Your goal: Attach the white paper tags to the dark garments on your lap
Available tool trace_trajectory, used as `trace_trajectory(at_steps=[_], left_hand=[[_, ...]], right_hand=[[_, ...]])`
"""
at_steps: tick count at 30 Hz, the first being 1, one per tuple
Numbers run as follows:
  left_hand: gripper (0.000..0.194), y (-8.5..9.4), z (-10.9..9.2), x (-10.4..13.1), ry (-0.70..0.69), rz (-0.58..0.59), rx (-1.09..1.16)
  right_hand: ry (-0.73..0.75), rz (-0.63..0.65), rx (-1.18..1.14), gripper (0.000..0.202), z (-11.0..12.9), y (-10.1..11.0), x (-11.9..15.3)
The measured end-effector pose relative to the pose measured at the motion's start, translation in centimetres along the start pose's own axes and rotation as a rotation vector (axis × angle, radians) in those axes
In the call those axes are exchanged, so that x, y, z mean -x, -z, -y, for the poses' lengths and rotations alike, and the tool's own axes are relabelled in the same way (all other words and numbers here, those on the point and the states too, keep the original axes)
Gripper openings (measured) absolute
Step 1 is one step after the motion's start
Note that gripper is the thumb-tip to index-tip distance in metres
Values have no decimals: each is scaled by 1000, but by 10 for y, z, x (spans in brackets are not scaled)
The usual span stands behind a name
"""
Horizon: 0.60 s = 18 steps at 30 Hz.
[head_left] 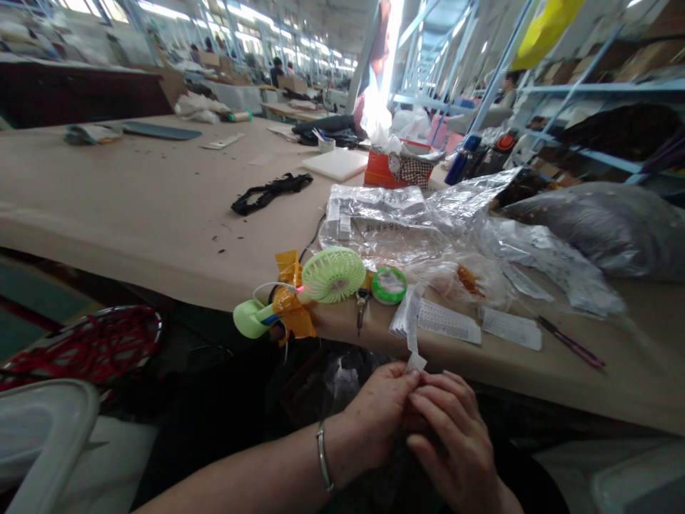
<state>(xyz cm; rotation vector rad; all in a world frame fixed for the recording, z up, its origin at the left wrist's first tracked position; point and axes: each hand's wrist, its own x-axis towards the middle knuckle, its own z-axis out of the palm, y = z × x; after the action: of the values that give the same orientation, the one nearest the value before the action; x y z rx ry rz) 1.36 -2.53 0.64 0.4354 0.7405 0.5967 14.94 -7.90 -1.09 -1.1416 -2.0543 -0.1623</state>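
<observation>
My left hand (377, 410), with a bracelet (322, 457) at its wrist, pinches a small white paper label (416, 363) between thumb and forefinger, just off the table's front edge. Close against it, my right hand (454, 435) has its fingers curled together with the tips meeting the left fingertips. What lies between those right fingers is hidden. Behind the label, a folded white label strip (412, 318) hangs over the edge. Printed paper sheets (448, 321) lie to its right. A green round container (389, 285) stands to its left.
A green fan (332, 275) is fixed to the edge with orange tape (297, 318). Thread snips or a similar small tool (361, 310) lie beside it. Clear plastic bags (385, 221), a pen-like tool (572, 343), black fabric (272, 193) and a red box (396, 168) are on the table.
</observation>
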Motion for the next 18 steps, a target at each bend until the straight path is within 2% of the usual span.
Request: trace_trajectory(at_steps=[2, 4, 8, 10, 13, 18], left_hand=[[27, 3, 2, 2, 27, 28, -116], [25, 7, 5, 4, 63, 36, -254], [26, 14, 15, 5, 101, 40, -361], [25, 17, 18, 5, 114, 20, -340], [19, 19, 20, 5, 105, -49, -306], [16, 18, 12, 7, 85, -103, -305]], right_hand=[[-60, -6, 87, 30, -18, 9, -9], [-149, 13, 301, 31, -35, 14, -19], [-183, 191, 612, 30, -52, 11, -34], [-154, 196, 637, 24, -51, 7, -34], [-104, 132, 610, 17, -50, 4, -30], [-76, 21, 456, 14, -58, 9, -22]])
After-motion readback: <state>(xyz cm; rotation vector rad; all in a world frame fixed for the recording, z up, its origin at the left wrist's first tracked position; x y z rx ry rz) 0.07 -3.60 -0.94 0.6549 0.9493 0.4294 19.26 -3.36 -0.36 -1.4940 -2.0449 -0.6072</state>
